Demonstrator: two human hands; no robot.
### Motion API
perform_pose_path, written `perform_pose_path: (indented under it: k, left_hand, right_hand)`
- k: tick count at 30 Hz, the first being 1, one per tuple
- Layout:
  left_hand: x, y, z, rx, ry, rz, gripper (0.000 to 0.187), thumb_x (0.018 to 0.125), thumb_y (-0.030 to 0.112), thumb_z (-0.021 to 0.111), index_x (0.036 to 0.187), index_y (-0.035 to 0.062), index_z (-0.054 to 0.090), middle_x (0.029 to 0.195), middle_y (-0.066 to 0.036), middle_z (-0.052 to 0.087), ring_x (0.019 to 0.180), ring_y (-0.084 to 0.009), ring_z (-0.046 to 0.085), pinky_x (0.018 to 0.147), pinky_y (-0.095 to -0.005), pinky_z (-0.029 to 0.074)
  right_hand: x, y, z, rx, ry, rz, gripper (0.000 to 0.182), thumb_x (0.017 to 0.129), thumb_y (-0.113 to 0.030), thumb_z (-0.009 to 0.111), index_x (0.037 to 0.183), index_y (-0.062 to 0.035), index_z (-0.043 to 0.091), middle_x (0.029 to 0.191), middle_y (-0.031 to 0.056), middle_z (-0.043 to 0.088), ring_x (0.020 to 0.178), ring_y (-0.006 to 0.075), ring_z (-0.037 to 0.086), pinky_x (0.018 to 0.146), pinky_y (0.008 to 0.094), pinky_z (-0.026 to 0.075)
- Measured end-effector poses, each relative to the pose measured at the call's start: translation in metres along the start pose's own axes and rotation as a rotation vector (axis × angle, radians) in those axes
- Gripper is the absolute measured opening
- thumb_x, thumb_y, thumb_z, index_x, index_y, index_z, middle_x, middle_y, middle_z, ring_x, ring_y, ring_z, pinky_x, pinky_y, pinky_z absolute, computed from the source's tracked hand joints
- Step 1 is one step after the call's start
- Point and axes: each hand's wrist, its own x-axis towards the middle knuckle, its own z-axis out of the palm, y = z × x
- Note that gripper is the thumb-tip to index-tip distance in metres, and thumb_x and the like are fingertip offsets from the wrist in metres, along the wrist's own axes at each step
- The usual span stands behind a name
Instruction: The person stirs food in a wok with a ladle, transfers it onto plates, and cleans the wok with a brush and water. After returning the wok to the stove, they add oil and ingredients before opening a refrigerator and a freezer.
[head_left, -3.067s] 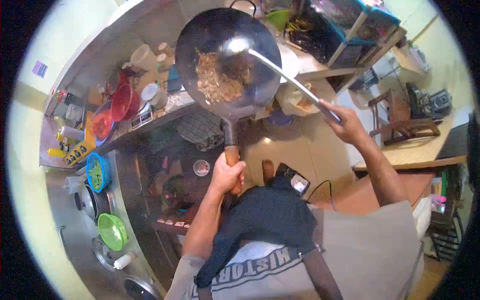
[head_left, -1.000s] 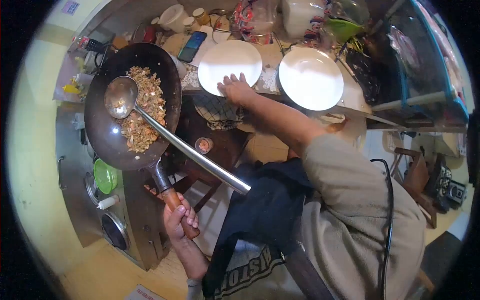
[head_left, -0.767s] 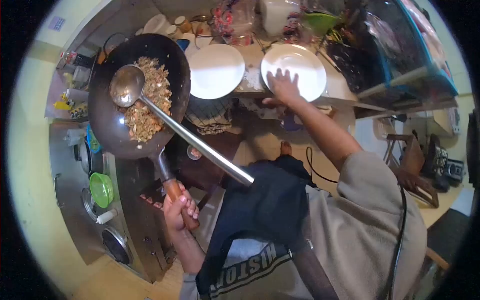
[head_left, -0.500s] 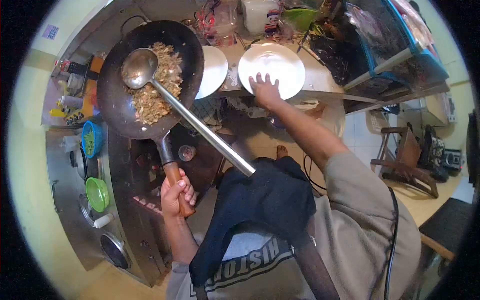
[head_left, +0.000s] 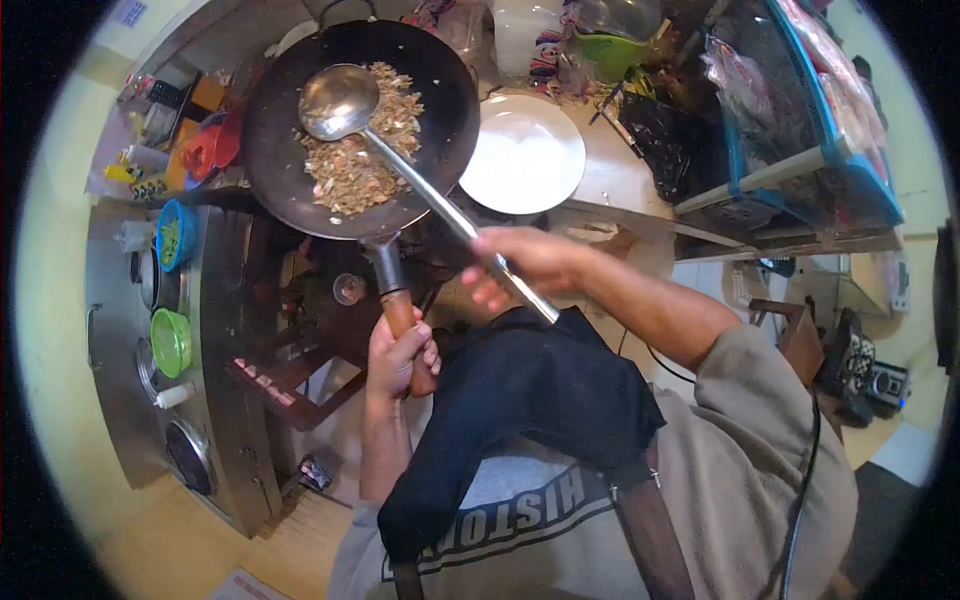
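Note:
My left hand (head_left: 401, 355) is wrapped round the wooden handle (head_left: 398, 312) of a dark wok (head_left: 270, 150). Chopped fried food (head_left: 360, 170) lies in the wok. A metal ladle (head_left: 340, 103) rests with its bowl on the food, and its long handle slopes over the wok's rim. At that handle is my right hand (head_left: 510, 265), slightly blurred, with the handle between thumb and fingers; the fingers are apart and not closed round it. A white plate (head_left: 522, 155) sits on the counter, its left edge behind the wok.
At the left, a blue basket (head_left: 175, 235) and a green basket (head_left: 171, 342) stand on a metal surface. A black plastic bag (head_left: 655, 135) and a rack with blue edges (head_left: 790, 170) are at the right. A green bowl (head_left: 612, 55) stands behind the plate.
My right hand has left the white plate and moved down-left to the ladle's handle. The wok and ladle have shifted right and up in view, now covering the left plate's former spot.

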Motion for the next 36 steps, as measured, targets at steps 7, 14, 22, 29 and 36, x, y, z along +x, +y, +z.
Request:
perform_pose_path:
  k: [7,14,22,29,36]
  left_hand:
    - [-0.013,0.001,0.022,0.073,0.001,0.028,0.025,0.083,0.001,0.057,0.099,0.0033,0.039,0.066,-0.006,0.049,0.046,-0.0127,0.052,0.041,-0.0296,0.048]
    - [-0.025,-0.009,0.031,0.200,0.045,0.080,0.026,0.082,-0.001,0.057,0.099,0.0035,0.038,0.066,-0.005,0.049,0.045,-0.0119,0.052,0.039,-0.0284,0.047]
    - [-0.024,-0.016,0.037,0.248,0.079,0.102,0.028,0.082,0.000,0.057,0.101,0.0039,0.037,0.066,-0.005,0.049,0.044,-0.0115,0.051,0.039,-0.0284,0.047]
    - [-0.017,-0.022,0.036,0.245,0.122,0.088,0.027,0.082,0.000,0.057,0.100,0.0041,0.037,0.065,-0.005,0.050,0.045,-0.0113,0.051,0.039,-0.0279,0.047]
    - [-0.018,-0.019,0.041,0.212,0.105,0.114,0.025,0.083,0.000,0.055,0.100,0.0040,0.037,0.068,-0.005,0.051,0.045,-0.0114,0.052,0.040,-0.0279,0.047]
  right_hand:
    - [-0.079,-0.020,0.002,-1.110,0.461,-0.574,0.050,0.093,-0.021,0.057,0.139,-0.0099,0.041,0.103,0.0141,0.066,0.091,0.0187,0.062,0.078,0.0315,0.050]
    - [-0.139,-0.056,-0.008,-1.794,0.790,-0.580,0.052,0.087,-0.020,0.060,0.136,-0.0273,0.045,0.077,0.0141,0.055,0.069,0.0325,0.057,0.065,0.0428,0.048]
    - [-0.190,-0.066,-0.024,-2.049,0.854,-0.512,0.052,0.084,-0.017,0.063,0.132,-0.0314,0.050,0.075,0.0093,0.052,0.066,0.0283,0.057,0.058,0.0421,0.048]
    - [-0.221,-0.041,-0.048,-2.018,0.934,-0.347,0.051,0.085,-0.018,0.061,0.132,-0.0351,0.050,0.079,0.0096,0.052,0.069,0.0286,0.058,0.061,0.0407,0.049]
    - [-0.249,-0.025,-0.048,-1.958,1.003,-0.279,0.053,0.086,-0.021,0.060,0.134,-0.0380,0.046,0.087,0.0093,0.056,0.074,0.0295,0.061,0.063,0.0412,0.050]
